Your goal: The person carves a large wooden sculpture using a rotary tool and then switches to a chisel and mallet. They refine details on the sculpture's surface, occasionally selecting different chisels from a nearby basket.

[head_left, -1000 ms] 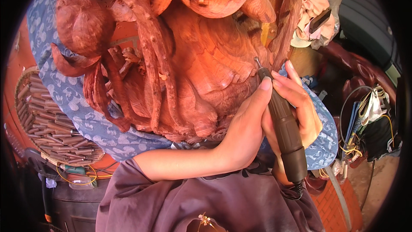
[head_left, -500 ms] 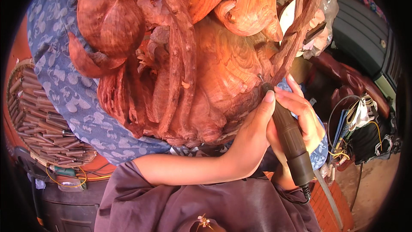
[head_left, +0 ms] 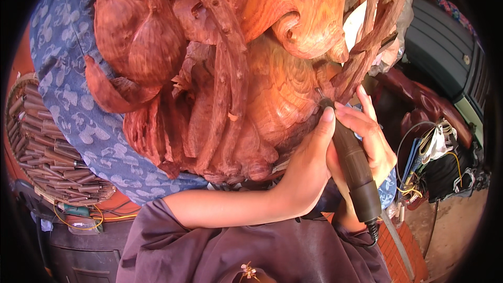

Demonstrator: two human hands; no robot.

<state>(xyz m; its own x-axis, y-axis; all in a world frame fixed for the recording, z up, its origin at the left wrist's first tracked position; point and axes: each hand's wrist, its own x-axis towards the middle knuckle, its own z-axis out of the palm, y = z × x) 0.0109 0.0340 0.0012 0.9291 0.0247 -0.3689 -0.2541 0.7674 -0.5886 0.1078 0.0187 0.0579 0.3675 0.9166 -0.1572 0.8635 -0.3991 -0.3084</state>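
Note:
A large reddish-brown wood carving (head_left: 277,89) fills the upper middle, with a bulb-shaped bud (head_left: 136,26), twisting stems and smooth orange folds. In front of its right side is a dark handheld rotary tool (head_left: 360,178), slanted, its thin metal bit pointing up and left at the wood beside a stem. My right hand (head_left: 374,144) wraps the tool's body from the right. From the left, my left hand (head_left: 309,170) closes against the tool's front end, thumb near its tip; its other fingers are mostly hidden. Whether the bit touches wood I cannot tell.
Blue patterned cloth (head_left: 78,110) lies under the carving. At left stands a round basket (head_left: 23,81) of many brown rod-like pieces. Cables and tangled cords (head_left: 443,131) lie at right, near a dark ridged case (head_left: 445,36). A cable trails from the tool's rear.
The carving appears slightly lower and farther right in view. Both hands keep their grip on the rotary tool, which has barely shifted.

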